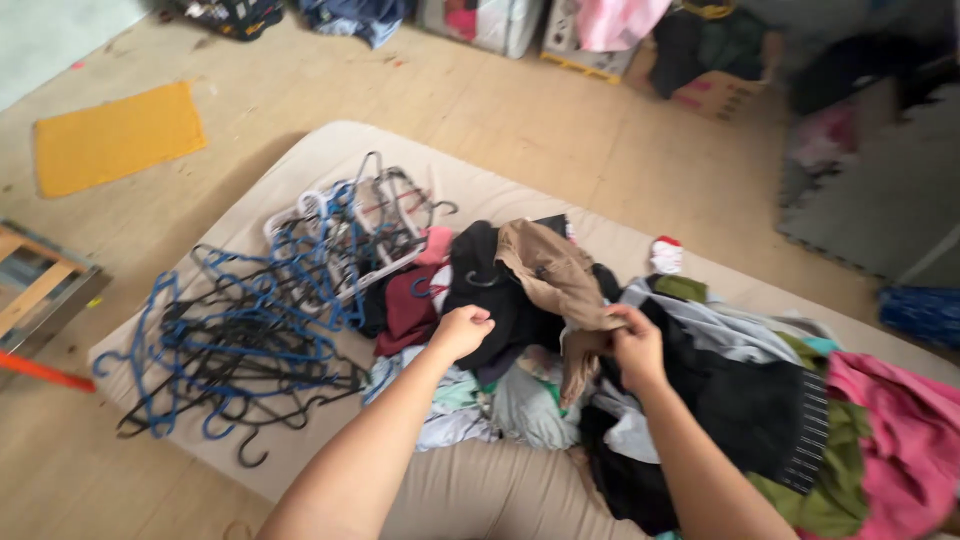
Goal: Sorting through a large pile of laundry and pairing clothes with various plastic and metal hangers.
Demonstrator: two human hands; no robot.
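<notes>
My left hand (460,330) is closed on a black garment (490,290) at the top of a heap of mixed clothes (700,400) on a beige mattress (330,150). My right hand (636,345) grips a tan garment (552,275) that drapes over the black one. A black hanger hook shows against the black garment just above my left hand. Red, pale green, grey and pink pieces lie under and around both hands.
A tangle of blue, black and white hangers (270,310) covers the mattress's left part. A yellow mat (115,135) lies on the wooden floor at far left, a wooden frame (35,285) at the left edge. Bags, boxes and clothes line the far wall.
</notes>
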